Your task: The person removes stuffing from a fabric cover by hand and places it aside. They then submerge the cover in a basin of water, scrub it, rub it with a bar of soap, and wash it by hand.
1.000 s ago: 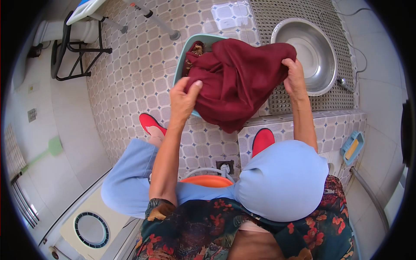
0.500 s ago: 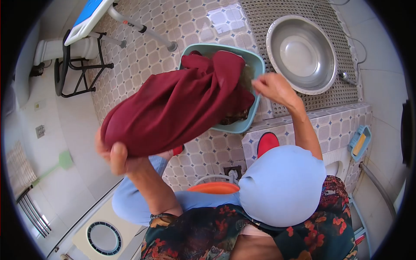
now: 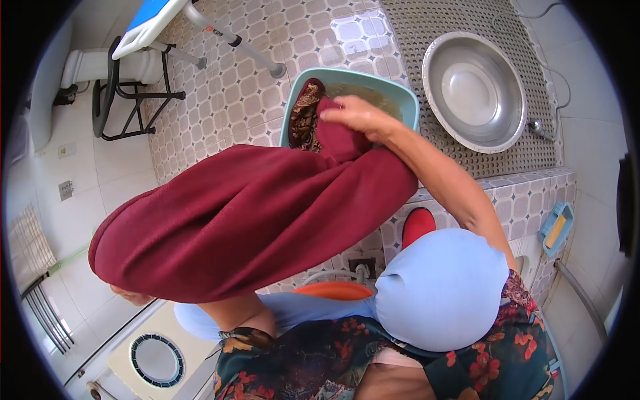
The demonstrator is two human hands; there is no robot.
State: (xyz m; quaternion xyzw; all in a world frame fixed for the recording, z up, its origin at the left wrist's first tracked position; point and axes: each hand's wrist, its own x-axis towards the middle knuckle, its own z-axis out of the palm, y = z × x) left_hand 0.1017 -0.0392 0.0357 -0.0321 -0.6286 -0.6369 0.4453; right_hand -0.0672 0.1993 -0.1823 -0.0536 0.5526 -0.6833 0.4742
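Item, principal: one dark red cloth [image 3: 247,220], large and bunched, stretched in a long band from lower left to upper centre of the head view. Left hand [image 3: 130,293]: mostly hidden under the low end of the cloth, only a sliver of it showing below the fold; it appears to carry that end, though how the fingers close cannot be told. Right hand [image 3: 357,115]: fingers bent down over the cloth's upper end, gripping it at the near rim of a teal basin [image 3: 408,100]. Basin contents: murky water and a brown patterned fabric [image 3: 305,120] against its left wall (the red cloth's tip lies just beside it). Basin stands on the patterned tiled floor [image 3: 233,87], touching the edge of a perforated mat [image 3: 467,160]. On the mat: one steel bowl [image 3: 475,90], round, upright, apart from the basin. Lower frame: person's pale blue trousers [image 3: 440,287], one red shoe [image 3: 418,225], floral top [image 3: 320,360]. Right edge: blue soap dish [image 3: 557,229] on a tiled ledge. Upper left: black metal frame [image 3: 123,100] near a white toilet [image 3: 100,63].
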